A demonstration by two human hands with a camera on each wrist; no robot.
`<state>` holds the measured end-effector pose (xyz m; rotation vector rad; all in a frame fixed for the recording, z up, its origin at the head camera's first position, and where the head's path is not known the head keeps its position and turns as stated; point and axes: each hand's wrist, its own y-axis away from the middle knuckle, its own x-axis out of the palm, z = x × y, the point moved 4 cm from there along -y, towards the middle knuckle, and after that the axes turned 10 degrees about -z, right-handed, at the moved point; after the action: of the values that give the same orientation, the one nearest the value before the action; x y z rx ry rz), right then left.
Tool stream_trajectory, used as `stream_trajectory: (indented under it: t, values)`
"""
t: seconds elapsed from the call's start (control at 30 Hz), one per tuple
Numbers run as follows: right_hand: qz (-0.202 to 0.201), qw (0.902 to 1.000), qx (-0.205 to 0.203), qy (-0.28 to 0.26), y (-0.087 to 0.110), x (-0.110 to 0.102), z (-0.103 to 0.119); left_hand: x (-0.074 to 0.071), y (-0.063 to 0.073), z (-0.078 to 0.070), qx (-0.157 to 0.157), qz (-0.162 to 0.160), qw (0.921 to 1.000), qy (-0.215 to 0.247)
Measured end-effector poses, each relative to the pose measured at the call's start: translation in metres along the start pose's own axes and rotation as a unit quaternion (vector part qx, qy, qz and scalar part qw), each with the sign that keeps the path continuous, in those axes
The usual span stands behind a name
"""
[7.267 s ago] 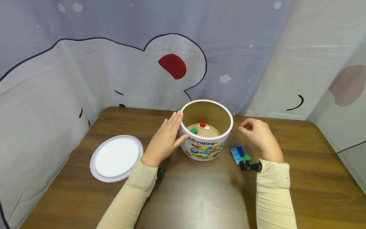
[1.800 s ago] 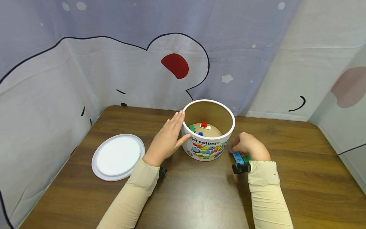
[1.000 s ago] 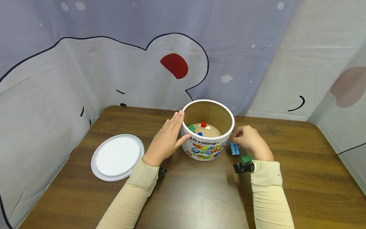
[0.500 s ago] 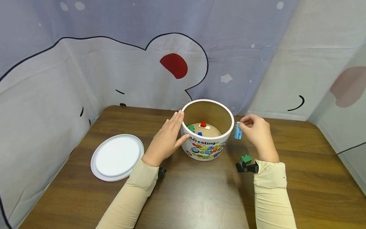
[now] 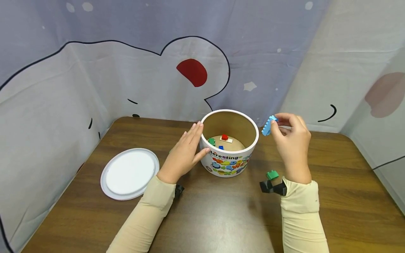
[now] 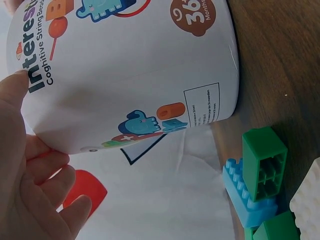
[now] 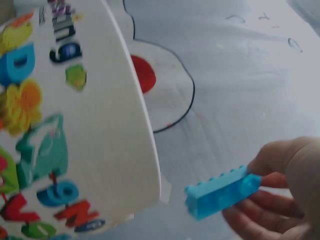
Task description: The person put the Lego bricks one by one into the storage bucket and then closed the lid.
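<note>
Just right of the white printed bucket (image 5: 226, 163), my right hand (image 5: 292, 137) pinches a light blue building brick (image 5: 269, 125) by one end, raised to about rim height. The right wrist view shows the brick (image 7: 217, 195) between thumb and fingers, its studs toward the upper left. My left hand (image 5: 183, 153) rests with straight fingers against the bucket's left side, fingertips at the rim. Inside the bucket lie a green brick (image 5: 212, 141), a red brick (image 5: 225, 137) on a white one, and a dark blue brick (image 5: 221, 148) partly hidden by the front wall.
A green brick (image 5: 272, 175) lies on the table (image 5: 215, 218) below my right hand. The round white lid (image 5: 129, 174) is at the left. In the left wrist view, green bricks (image 6: 265, 162), a light blue brick (image 6: 247, 195) and a white piece (image 6: 307, 200) sit beside the bucket.
A dark blue brick from the table is now in the bucket. My right hand has taken the light blue brick off the table and lifted it to rim height. The left hand has stayed put.
</note>
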<state>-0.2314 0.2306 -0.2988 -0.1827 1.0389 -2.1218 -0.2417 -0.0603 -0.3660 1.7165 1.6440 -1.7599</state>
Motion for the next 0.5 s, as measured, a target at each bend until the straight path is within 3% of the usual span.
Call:
stream_trajectory:
  t: [0.2,0.5]
  values:
    - [0.000,0.9974,-0.041,-0.059,0.005,0.008,0.015,0.000,0.000,0.000,-0.002,0.000,1.0000,0.000]
    - [0.034,0.9944,-0.075,-0.068,0.016,0.026,0.012,0.001,0.000,0.001,0.002,-0.001,1.0000,-0.002]
